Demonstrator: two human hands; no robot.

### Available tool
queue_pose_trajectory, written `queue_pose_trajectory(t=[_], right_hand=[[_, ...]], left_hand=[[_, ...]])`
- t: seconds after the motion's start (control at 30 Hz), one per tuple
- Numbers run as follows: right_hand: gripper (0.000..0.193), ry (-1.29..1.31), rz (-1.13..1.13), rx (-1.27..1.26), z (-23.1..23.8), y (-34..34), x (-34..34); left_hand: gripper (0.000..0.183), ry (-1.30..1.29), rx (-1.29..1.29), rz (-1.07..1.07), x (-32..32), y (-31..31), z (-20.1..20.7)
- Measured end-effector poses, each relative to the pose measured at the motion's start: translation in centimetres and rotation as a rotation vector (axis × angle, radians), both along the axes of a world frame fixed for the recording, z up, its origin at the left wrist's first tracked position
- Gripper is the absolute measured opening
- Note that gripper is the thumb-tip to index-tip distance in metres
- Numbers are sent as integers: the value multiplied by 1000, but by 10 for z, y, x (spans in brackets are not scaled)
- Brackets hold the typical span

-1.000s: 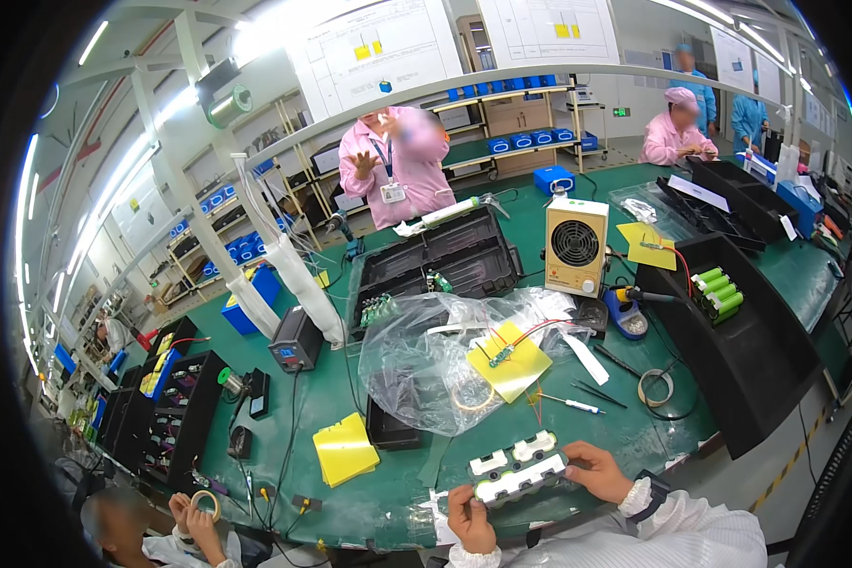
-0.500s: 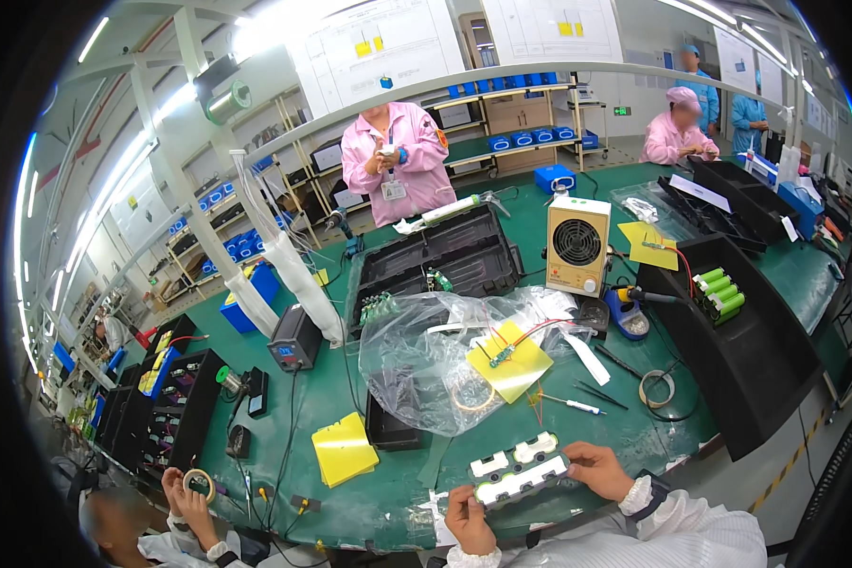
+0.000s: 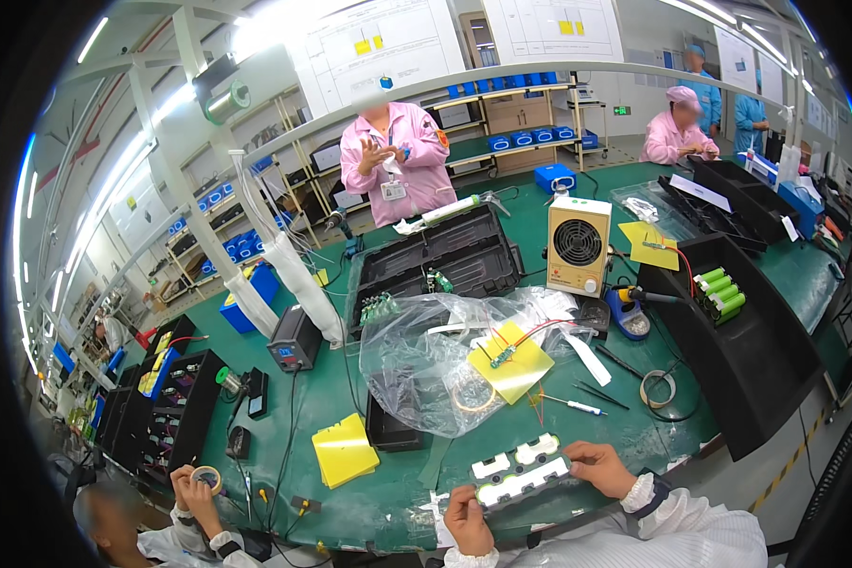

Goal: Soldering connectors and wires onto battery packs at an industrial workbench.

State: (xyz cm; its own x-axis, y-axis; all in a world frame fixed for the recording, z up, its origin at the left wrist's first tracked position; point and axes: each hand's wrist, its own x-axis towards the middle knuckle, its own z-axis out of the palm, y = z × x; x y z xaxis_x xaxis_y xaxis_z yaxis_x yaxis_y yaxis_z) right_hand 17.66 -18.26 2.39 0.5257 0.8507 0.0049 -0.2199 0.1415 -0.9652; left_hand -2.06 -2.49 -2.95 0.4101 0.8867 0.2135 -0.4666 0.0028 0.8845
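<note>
Fingers of our left hand and right hand clamp opposite ends of one oblong white-and-black block, held between them; square yellow sheets (overlapping) lie forward-left of our left fingertips, slim white pen-like tool ahead of our right.

The underside of the white pack is hidden; the lower edge cuts off the right sleeve

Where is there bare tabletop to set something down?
Bare patches of green tabletop: one bordered by the stacked yellow square sheets, the near edge and the left hand; another between the right hand and the beige tape ring. The middle is crowded, with a crumpled clear plastic bag and another yellow sheet.
</note>
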Motion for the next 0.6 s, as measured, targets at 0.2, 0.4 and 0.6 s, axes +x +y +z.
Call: queue_pose_trajectory(t=[0.2,0.4,0.6], right_hand=[[20,-14,-5,-27,-1,1,1],[20,-3,-18,-11,2,1,-1],[17,21,-11,21,2,1,0]], left_hand=[[15,3,-40,-28,-2,4,-4],[16,25,-109,-89,-7,10,-13],[20,43,-66,-84,-6,14,-18]])
